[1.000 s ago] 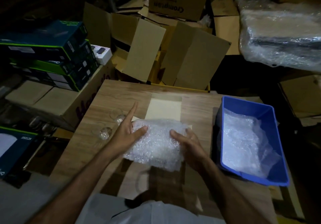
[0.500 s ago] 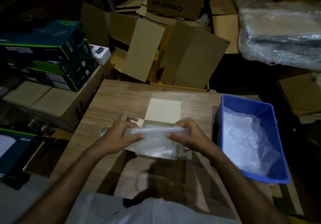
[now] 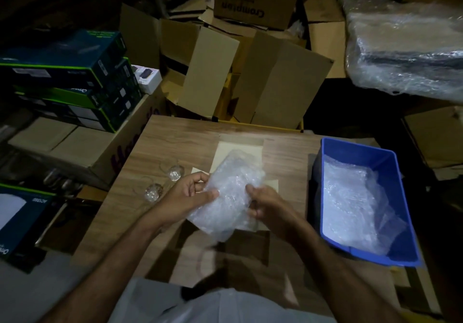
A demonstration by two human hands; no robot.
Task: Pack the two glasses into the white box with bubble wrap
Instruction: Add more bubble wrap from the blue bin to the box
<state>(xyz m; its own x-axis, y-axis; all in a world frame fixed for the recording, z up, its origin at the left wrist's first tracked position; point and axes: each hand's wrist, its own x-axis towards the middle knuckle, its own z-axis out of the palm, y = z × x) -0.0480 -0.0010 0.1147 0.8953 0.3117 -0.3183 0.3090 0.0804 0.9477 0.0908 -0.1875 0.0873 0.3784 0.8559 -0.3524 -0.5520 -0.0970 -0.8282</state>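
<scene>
From the head view, holding the bubble wrap [image 3: 229, 192] pinched between left hand [image 3: 186, 197] and right hand [image 3: 266, 204] above the white box [image 3: 271, 184], with two glasses [image 3: 164, 181] just left of the grip: better to spread flat, then lower gently.

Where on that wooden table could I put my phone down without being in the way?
Bare wood shows along the far edge of the table, behind the two glasses, and between the white box and the blue bin. The middle is crowded: both hands hold bubble wrap over the box.
</scene>
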